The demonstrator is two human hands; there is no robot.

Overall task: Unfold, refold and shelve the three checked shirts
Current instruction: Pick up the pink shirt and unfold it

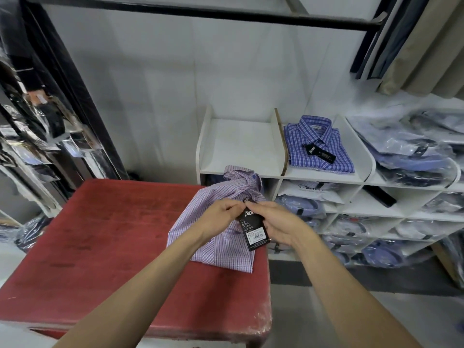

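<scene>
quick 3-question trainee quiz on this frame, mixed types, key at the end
1. True or false: the blue shirt lies on the red table.
2. What do both hands' fingers pinch? A) collar B) black tag C) sleeve
3. Fill in: the pink shirt lies near the table's ____ edge.

Key: 1 false, it is on the white shelf. 2 B, left hand and right hand at its top. 3 right.

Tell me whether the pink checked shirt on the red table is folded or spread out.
Folded. The pink checked shirt lies as a compact bundle, collar up, on the red table; both hands pinch its black tag.
</scene>
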